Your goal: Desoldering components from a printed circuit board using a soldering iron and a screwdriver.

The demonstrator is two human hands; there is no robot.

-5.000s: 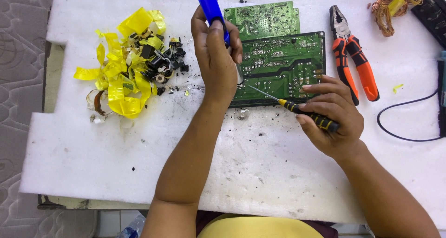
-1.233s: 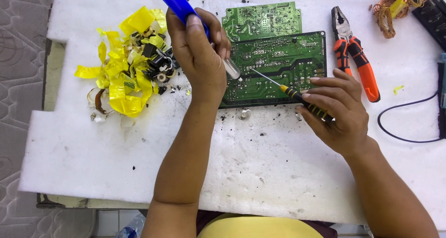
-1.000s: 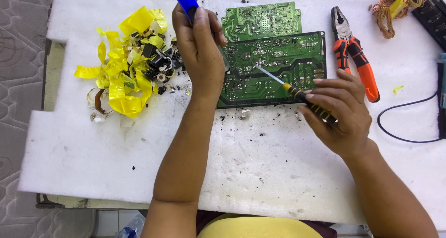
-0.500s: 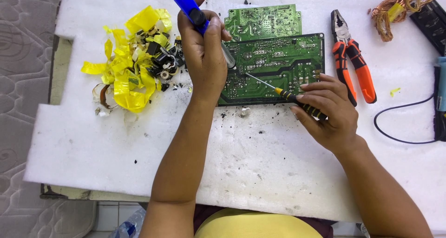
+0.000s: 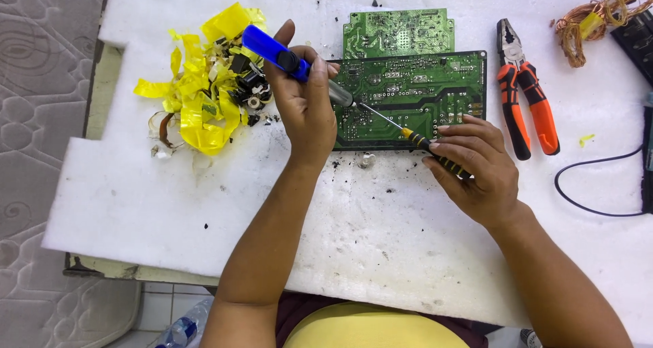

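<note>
A large green circuit board point(image 5: 435, 90) lies solder side up on a white foam pad point(image 5: 204, 212). My left hand point(image 5: 306, 107) grips a blue-handled soldering iron point(image 5: 279, 52), its metal tip resting on the board's left part. My right hand point(image 5: 476, 164) holds a small screwdriver with a black and yellow handle point(image 5: 422, 141). The screwdriver's thin shaft points up-left and meets the iron's tip on the board. A smaller green board point(image 5: 398, 32) lies just behind the large one.
Orange-handled pliers point(image 5: 524, 96) lie right of the boards. A heap of yellow tape and black parts point(image 5: 204, 90) sits at the left. A copper wire tangle point(image 5: 592, 18) and a black cable point(image 5: 598, 185) are at the right edge. Dark crumbs dot the pad.
My left hand has tilted the blue iron from steep to leaning left and set its tip on the board. The screwdriver tip has shifted left along the board to meet it.
</note>
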